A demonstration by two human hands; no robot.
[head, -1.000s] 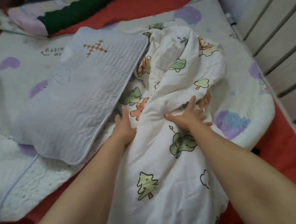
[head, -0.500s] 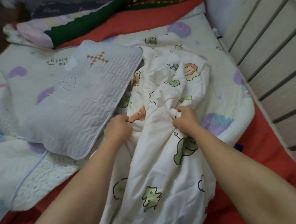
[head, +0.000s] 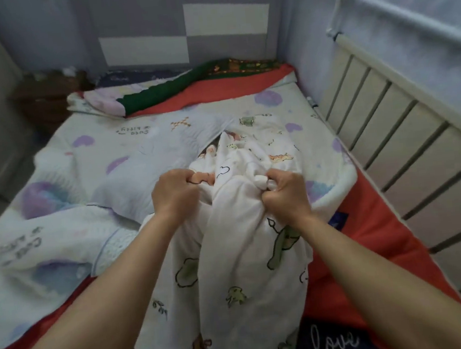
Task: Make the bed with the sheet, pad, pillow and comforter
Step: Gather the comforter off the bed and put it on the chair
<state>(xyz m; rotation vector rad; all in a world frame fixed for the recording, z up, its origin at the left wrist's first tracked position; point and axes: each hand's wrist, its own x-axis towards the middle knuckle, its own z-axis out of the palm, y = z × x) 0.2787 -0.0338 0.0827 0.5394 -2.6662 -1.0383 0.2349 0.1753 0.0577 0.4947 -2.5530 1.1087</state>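
A white comforter (head: 240, 257) printed with green trees and animals lies bunched down the middle of the bed. My left hand (head: 173, 194) grips a fold of it on the left, and my right hand (head: 286, 194) grips another fold on the right, both fists lifted off the bed. A pale lavender quilted pillow (head: 149, 165) lies flat just left of the comforter. Under them spreads a white quilted pad (head: 59, 219) with purple hearts, rumpled at its near left. The red sheet (head: 375, 225) shows at the right and near edges.
A white slatted rail (head: 406, 146) runs along the bed's right side. A padded grey headboard wall (head: 182, 38) stands at the far end. Folded blankets in green, red and pink (head: 160, 96) lie across the head. A dark cloth reading "love" (head: 332, 341) sits near me.
My hands went from flat on the comforter to gripping folds of it, then pulled it up and toward me. The view has tilted up, bringing in the headboard.
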